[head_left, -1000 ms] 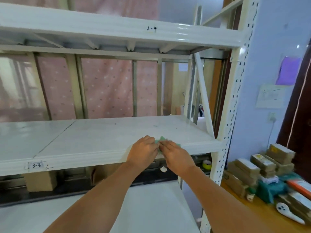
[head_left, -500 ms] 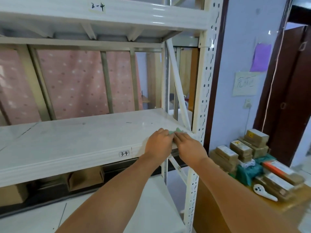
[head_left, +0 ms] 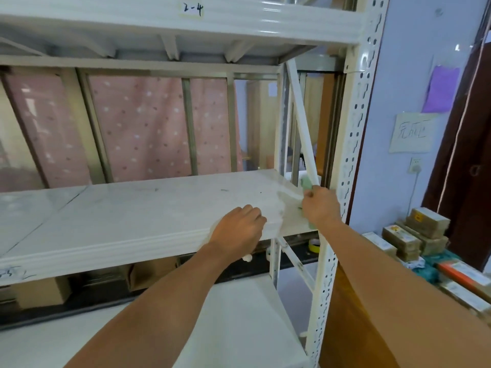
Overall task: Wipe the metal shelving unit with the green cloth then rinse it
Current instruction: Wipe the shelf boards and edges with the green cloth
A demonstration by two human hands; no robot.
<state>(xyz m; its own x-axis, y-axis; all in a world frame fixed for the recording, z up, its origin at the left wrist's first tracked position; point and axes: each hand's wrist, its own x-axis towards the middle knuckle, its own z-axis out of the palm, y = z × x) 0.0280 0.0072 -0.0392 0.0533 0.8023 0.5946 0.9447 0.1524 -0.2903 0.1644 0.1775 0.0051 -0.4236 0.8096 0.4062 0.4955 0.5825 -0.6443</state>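
Green cloth (head_left: pixel 307 182) sat bunched in the right hand (head_left: pixel 322 206), whose fingers were curled round it, pressing it against the far right end of the white metal shelf (head_left: pixel 148 208), just beside the slanted brace (head_left: pixel 303 123). To that hand's left, a little apart, the left hand (head_left: pixel 239 227) lay on the shelf's front edge with its fingers curled. Whether it gripped the lip could not be told.

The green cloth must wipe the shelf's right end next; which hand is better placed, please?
Right: the right hand grips the green cloth at the white metal shelf's end; the left hand has none.
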